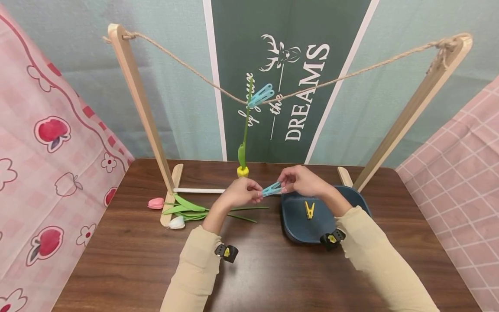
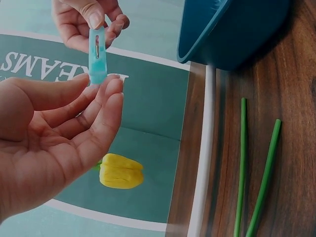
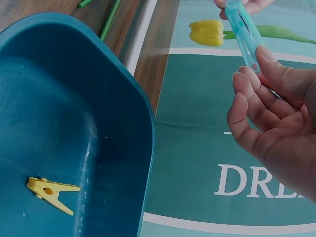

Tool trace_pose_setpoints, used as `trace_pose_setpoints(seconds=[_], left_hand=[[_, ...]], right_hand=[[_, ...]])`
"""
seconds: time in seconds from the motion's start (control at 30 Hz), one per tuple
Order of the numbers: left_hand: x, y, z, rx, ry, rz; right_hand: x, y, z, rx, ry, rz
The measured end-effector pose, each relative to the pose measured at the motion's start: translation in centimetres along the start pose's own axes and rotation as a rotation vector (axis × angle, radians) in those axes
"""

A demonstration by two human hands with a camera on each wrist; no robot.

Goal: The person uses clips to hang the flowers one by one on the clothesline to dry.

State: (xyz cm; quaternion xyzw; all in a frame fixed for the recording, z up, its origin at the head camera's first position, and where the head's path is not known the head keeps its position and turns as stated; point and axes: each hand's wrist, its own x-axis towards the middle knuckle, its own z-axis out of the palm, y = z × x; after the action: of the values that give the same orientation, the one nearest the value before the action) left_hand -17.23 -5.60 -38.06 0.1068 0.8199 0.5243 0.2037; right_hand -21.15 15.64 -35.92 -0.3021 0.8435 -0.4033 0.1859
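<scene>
Between both hands is a light blue clothespin [image 1: 271, 189], held in the air above the table. My left hand [image 1: 242, 191] pinches one end of it between thumb and fingers. The other end is pinched by my right hand [image 1: 302, 180]. Above them, a second blue clothespin [image 1: 261, 96] clips the stem of a yellow tulip [image 1: 242, 171] to a twine rope [image 1: 187, 66], and the bloom hangs downward. On the table to the left lie a pink tulip [image 1: 156, 203] and a white tulip [image 1: 177, 222], their green stems pointing right.
Two wooden posts [image 1: 142, 108] carry the rope, and a white rod [image 1: 199, 190] runs low between their feet. A dark blue basin [image 1: 290, 225] stands under my right forearm with a yellow clothespin [image 1: 309, 210] inside. Patterned curtains [image 1: 50, 173] flank the brown table [image 1: 128, 264].
</scene>
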Motion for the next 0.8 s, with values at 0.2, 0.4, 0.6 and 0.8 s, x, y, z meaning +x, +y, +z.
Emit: trace_pose_setpoints(seconds=[0.2, 0.4, 0.6, 0.8], left_hand=[[-0.2, 0.0, -0.3, 0.004, 0.007, 0.008], [-0.3, -0.2, -0.8, 0.018, 0.016, 0.034], [-0.8, -0.3, -1.5, 0.029, 0.021, 0.021], [-1.5, -0.5, -2.2, 0.031, 0.025, 0.002]], right_hand=[[-0.2, -0.1, -0.2, -0.022, 0.021, 0.006], [-0.2, -0.2, -0.3, -0.043, 0.023, 0.012], [-0.2, 0.0, -0.5, -0.056, 0.030, 0.011], [-0.4, -0.2, -0.6, -0.064, 0.034, -0.001]])
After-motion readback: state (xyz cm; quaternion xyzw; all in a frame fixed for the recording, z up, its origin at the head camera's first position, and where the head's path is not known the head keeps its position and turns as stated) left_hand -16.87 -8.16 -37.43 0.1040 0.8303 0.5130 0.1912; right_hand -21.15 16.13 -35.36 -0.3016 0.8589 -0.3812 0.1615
